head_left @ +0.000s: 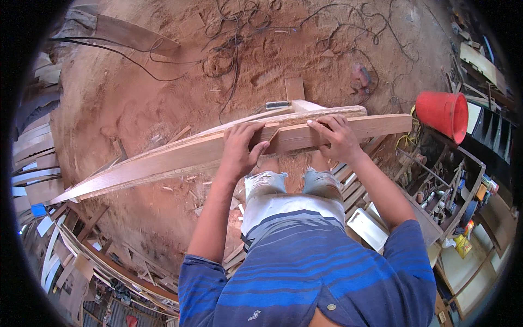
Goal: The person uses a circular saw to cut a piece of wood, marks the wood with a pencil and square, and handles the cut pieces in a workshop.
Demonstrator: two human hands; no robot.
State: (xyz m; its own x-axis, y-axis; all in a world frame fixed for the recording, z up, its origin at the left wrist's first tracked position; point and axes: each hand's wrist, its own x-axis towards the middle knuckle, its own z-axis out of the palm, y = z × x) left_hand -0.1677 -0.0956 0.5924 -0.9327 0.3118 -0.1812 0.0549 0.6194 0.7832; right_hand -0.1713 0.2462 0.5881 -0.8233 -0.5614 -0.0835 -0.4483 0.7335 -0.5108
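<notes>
A long light-brown wooden plank [163, 162] runs from the far left toward the middle, and its right end meets a second wooden board [376, 126]. My left hand [241, 147] is closed over the plank near that end, fingers across its far edge and thumb on the near side. Beside the left thumb tip, a thin pencil-like stick [274, 136] slants at the joint; whether the thumb holds it I cannot tell. My right hand [336, 136] grips the second board, fingers over its far edge. Under both lies a rough-edged wooden beam [357, 111].
A red bucket [438, 115] is at the right, above an open crate [463, 201] of tools and cans. Black cables [237, 49] tangle across the sawdust-covered ground. A reddish power tool [361, 78] lies beyond the boards. Stacked timber [92, 261] fills the lower left.
</notes>
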